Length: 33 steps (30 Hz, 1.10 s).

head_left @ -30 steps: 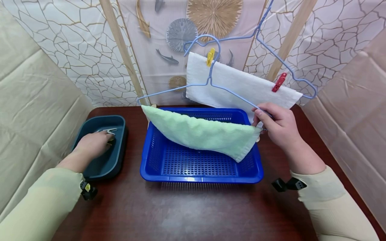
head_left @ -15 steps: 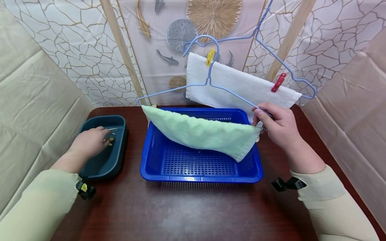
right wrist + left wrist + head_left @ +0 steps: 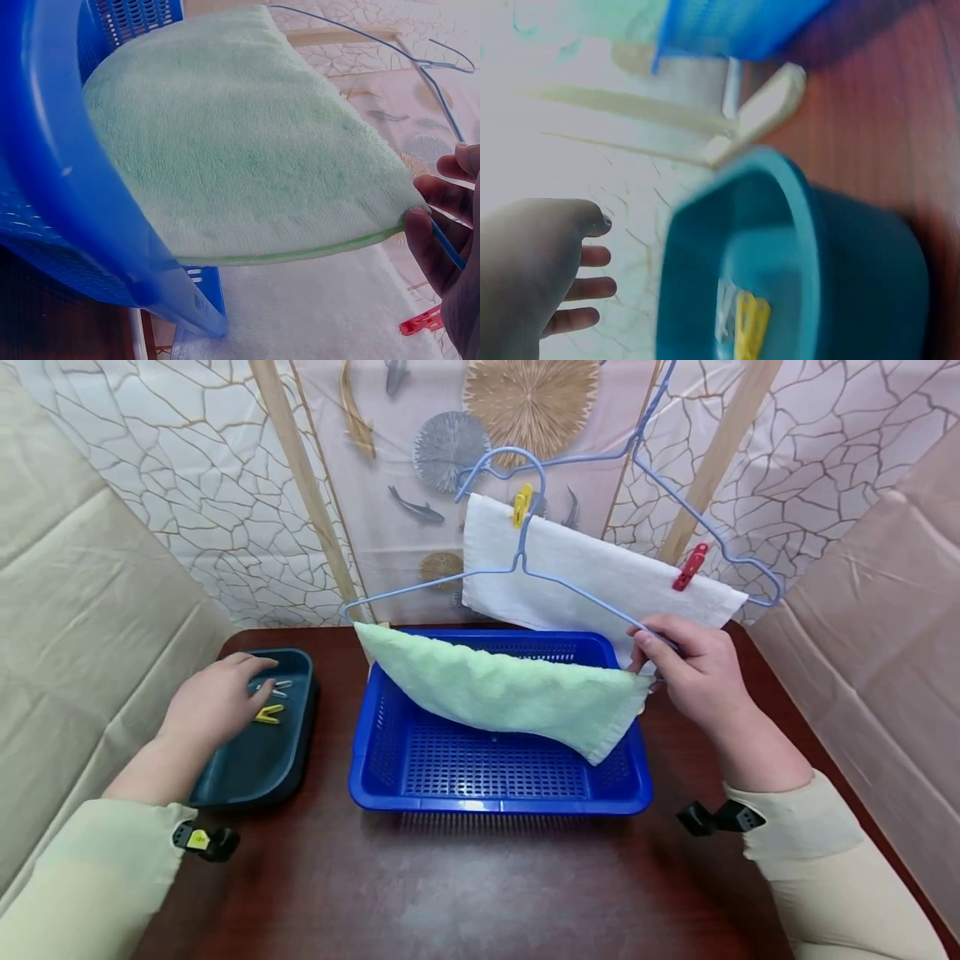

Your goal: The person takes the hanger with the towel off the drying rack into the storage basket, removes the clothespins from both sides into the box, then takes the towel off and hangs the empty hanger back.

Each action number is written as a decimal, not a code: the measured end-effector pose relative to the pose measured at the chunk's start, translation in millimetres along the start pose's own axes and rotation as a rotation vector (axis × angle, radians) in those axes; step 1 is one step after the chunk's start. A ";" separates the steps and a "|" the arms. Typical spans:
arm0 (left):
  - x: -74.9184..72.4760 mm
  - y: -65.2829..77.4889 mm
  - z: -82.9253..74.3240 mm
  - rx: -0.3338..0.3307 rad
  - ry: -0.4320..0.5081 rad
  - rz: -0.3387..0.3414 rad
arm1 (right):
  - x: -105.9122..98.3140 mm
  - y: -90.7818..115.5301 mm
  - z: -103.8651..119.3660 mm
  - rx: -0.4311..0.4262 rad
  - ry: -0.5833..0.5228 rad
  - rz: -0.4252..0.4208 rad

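My left hand [image 3: 213, 702] hovers over the left side of the teal tub [image 3: 298, 752], thumb and fingers spread apart, nothing between them. A yellow clothespin [image 3: 268, 714] and pale clothespins [image 3: 281, 687] lie in the tub, just right of the thumb. My right hand [image 3: 693, 672] pinches the right end of a blue wire clothes hanger [image 3: 522, 556] together with a corner of the light green towel [image 3: 495, 693]. The towel is draped over the hanger's bottom bar and sags above the blue basket. In the right wrist view, thumb and fingers close on the towel corner [image 3: 409, 199].
A blue perforated basket [image 3: 495, 806] stands mid-table beneath the green towel. Behind it, a second blue hanger [image 3: 678, 497] bears a white towel [image 3: 570, 564], clipped with a yellow clothespin [image 3: 522, 506] and a red clothespin [image 3: 691, 567]. Fabric walls enclose the table.
My left hand has drawn back leftward from the clothespins and its fingers have spread, leaving the pins in view in the tub. My right hand, the hanger and the green towel stay nearly still.
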State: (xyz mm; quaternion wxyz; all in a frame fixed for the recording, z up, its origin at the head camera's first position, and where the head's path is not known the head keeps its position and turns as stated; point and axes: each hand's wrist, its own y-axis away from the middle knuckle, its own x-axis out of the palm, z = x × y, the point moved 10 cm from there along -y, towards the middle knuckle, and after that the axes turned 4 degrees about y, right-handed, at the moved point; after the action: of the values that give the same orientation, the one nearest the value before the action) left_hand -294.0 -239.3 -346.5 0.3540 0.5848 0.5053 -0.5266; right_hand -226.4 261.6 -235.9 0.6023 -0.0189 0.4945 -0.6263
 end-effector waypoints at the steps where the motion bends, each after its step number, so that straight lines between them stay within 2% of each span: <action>1: -1.9 0.7 -3.5 -0.002 0.016 -0.006 | -0.5 0.3 -0.2 0.004 -0.001 -0.002; 8: -16.7 4.3 -35.5 -0.008 0.123 -0.079 | -2.5 1.0 0.5 -0.006 0.001 -0.015; 12: -18.9 4.2 -50.1 -0.031 0.176 -0.080 | -4.6 0.4 3.9 -0.015 0.011 -0.012; 25: -18.0 -2.7 -76.4 -0.080 0.318 -0.108 | -11.8 -3.6 8.8 -0.021 0.016 -0.016; 33: -23.3 -6.9 -95.0 -0.052 0.389 -0.156 | -16.5 -7.3 25.8 -0.027 0.010 -0.014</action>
State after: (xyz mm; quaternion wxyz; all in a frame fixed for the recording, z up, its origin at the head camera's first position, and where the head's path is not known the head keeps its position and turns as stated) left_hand -274.7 -152.8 -304.5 0.2228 0.6253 0.6213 -0.4164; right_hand -211.2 257.4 -208.6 0.5950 -0.0273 0.5057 -0.6241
